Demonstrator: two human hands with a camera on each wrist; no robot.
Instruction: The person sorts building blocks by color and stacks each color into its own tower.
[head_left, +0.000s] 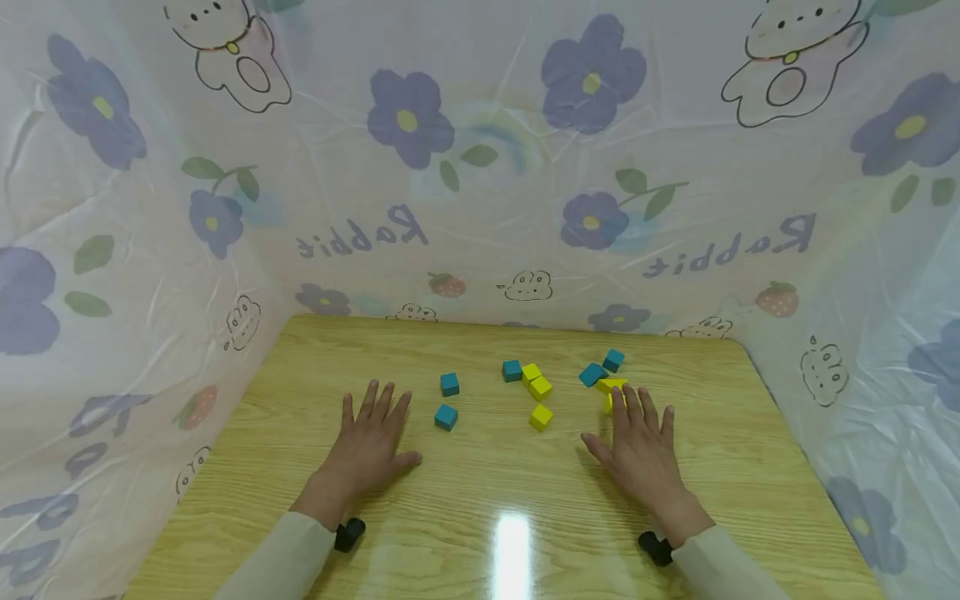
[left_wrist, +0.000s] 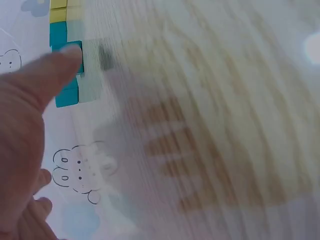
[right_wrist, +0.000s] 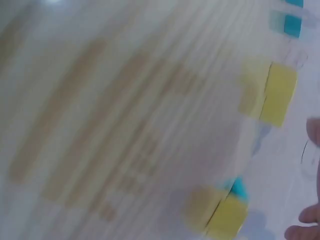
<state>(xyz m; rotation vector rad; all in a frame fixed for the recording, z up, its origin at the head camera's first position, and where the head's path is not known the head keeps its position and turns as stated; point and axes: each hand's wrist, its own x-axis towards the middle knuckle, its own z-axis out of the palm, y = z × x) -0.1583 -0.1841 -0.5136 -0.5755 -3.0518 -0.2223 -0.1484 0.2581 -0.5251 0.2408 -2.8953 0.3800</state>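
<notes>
My left hand [head_left: 369, 443] is spread with straight fingers over the left part of the wooden table, holding nothing. Two blue cubes, one nearer [head_left: 446, 417] and one farther [head_left: 449, 384], sit to its right. My right hand [head_left: 639, 450] is also spread and grips nothing. Just past its fingertips lie a yellow triangular block [head_left: 612, 384] and another yellow block [head_left: 608, 405], partly hidden by a finger. Behind these are a blue block [head_left: 592, 375] and a blue cube [head_left: 613, 360]. Between the hands, a blue cube [head_left: 512, 371] adjoins two yellow cubes [head_left: 540, 388]; a third yellow cube [head_left: 541, 417] sits nearer.
The wooden table [head_left: 480, 475] reflects a bright light at its near side. A patterned sheet [head_left: 495, 192] with flowers and rabbits stands behind it and along both sides. Dark wrist straps show at both cuffs.
</notes>
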